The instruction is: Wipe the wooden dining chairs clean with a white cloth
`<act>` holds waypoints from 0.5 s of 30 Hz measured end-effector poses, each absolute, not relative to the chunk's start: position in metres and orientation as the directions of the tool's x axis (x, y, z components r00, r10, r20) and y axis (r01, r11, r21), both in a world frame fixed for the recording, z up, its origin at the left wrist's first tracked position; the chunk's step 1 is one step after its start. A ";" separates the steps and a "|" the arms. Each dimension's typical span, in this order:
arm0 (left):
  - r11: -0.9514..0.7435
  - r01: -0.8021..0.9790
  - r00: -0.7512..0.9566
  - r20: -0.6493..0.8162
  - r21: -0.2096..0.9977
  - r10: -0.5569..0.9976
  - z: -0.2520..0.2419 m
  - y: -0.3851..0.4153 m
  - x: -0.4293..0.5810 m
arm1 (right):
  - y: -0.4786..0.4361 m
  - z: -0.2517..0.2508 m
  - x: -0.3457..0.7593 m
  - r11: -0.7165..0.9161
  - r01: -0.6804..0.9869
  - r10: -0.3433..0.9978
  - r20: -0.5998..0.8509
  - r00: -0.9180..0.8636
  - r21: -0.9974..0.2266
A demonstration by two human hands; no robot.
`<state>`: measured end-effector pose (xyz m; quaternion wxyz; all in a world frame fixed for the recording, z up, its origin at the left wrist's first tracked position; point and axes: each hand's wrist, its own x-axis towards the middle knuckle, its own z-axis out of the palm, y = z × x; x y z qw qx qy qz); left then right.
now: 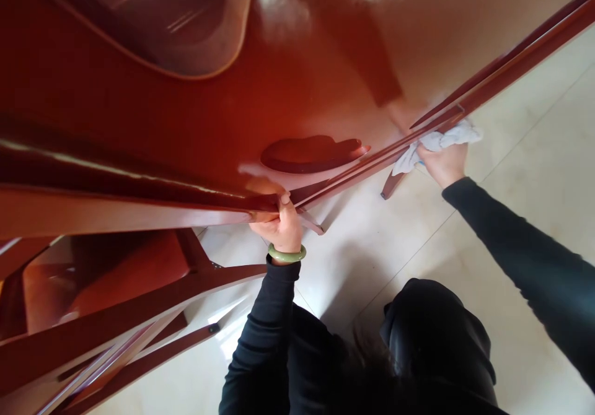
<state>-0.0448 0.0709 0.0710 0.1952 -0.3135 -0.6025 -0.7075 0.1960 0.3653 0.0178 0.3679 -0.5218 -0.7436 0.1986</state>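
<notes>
A glossy red-brown wooden table fills the upper view, seen from close above. My left hand, with a green bangle at the wrist, grips the table's corner edge. My right hand presses a crumpled white cloth against the table's side rim, further along to the right. Both arms wear dark sleeves.
A red-brown wooden chair stands under the table at lower left, its rails crossing the view. A table leg shows below the rim near the cloth. Pale tiled floor lies to the right and below me.
</notes>
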 end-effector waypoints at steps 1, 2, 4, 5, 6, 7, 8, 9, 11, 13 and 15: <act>-0.191 0.659 -0.723 0.683 0.727 0.105 0.071 0.069 -0.045 | 0.365 0.008 0.192 0.348 0.619 0.931 0.337 -0.141 -0.703; -0.184 0.665 -0.720 0.686 0.724 0.101 0.072 0.068 -0.044 | 0.364 -0.002 0.189 0.329 0.606 0.936 0.333 -0.111 -0.725; -0.171 0.671 -0.722 0.688 0.722 0.074 0.075 0.068 -0.043 | 0.364 -0.023 0.185 0.319 0.580 0.940 0.329 -0.091 -0.749; -0.162 0.670 -0.725 0.686 0.724 0.066 0.077 0.068 -0.041 | 0.365 -0.034 0.184 0.321 0.570 0.939 0.332 -0.088 -0.756; -0.152 0.667 -0.730 0.681 0.729 0.060 0.079 0.069 -0.040 | 0.365 -0.045 0.183 0.320 0.564 0.939 0.333 -0.084 -0.761; -0.142 0.664 -0.736 0.675 0.734 0.052 0.081 0.070 -0.039 | 0.366 -0.056 0.181 0.313 0.559 0.941 0.330 -0.075 -0.768; -0.135 0.662 -0.739 0.672 0.737 0.046 0.083 0.072 -0.038 | 0.366 -0.067 0.180 0.305 0.552 0.943 0.327 -0.060 -0.776; -0.130 0.662 -0.741 0.671 0.738 0.040 0.085 0.073 -0.038 | 0.365 -0.079 0.179 0.300 0.543 0.943 0.330 -0.044 -0.784; -0.132 0.664 -0.740 0.673 0.736 0.028 0.086 0.075 -0.037 | 0.361 -0.101 0.176 0.272 0.527 0.952 0.306 -0.024 -0.805; -0.149 0.660 -0.743 0.669 0.737 0.018 0.087 0.076 -0.037 | 0.352 -0.119 0.174 0.203 0.525 0.975 0.218 -0.034 -0.827; -0.163 0.648 -0.751 0.660 0.744 0.026 0.087 0.077 -0.038 | 0.344 -0.129 0.175 0.136 0.531 0.991 0.122 -0.061 -0.836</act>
